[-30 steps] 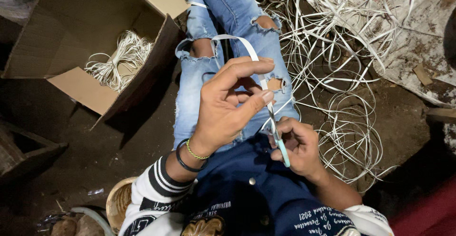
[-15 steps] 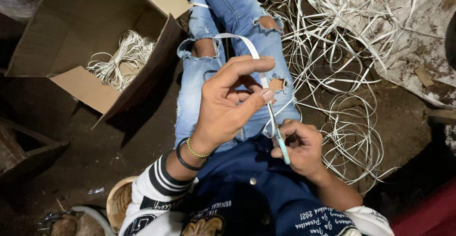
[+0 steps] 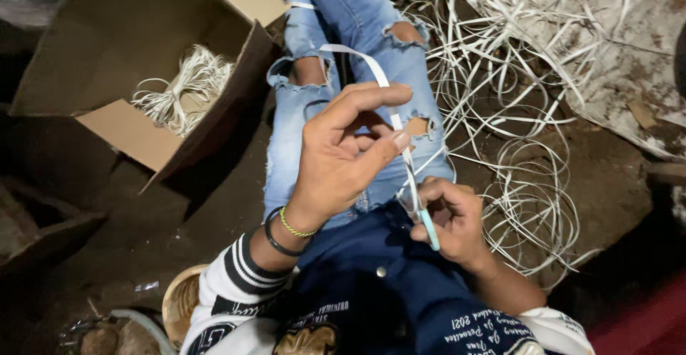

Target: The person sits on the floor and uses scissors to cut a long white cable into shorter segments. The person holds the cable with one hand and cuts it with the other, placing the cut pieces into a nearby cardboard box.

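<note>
A seated person in torn blue jeans (image 3: pixel 357 48) and a dark blue jacket (image 3: pixel 400 291) works a flat white strip (image 3: pixel 368 58) over the lap. The left hand (image 3: pixel 339 158) is raised above the thighs, index finger stretched out and thumb pressed toward the curled middle fingers, pinching the strip so that it runs taut from the fingertips away across the knee. The right hand (image 3: pixel 454 219) sits nearer the body and to the right, closed around a small tool with a pale blue handle (image 3: pixel 429 228); its upper end meets the strip just below the left thumb, though the tip is too small to make out. Holding the strip tight between the two hands appears to steady it against the tool.

A black band and a yellow-green band (image 3: pixel 289 230) circle the left wrist above a striped black-and-white cuff (image 3: pixel 246 273).

To the far left an open cardboard box (image 3: pixel 128 123) lies tipped on the dirt floor, a tied bundle of pale strips (image 3: pixel 182 94) resting inside, well apart from the hands. To the right and far side, a loose tangle of the same white strips (image 3: pixel 522 112) spreads in coils over the ground, within reach of the right arm. A woven basket rim (image 3: pixel 179 299) shows at the near left edge beside the left sleeve.
</note>
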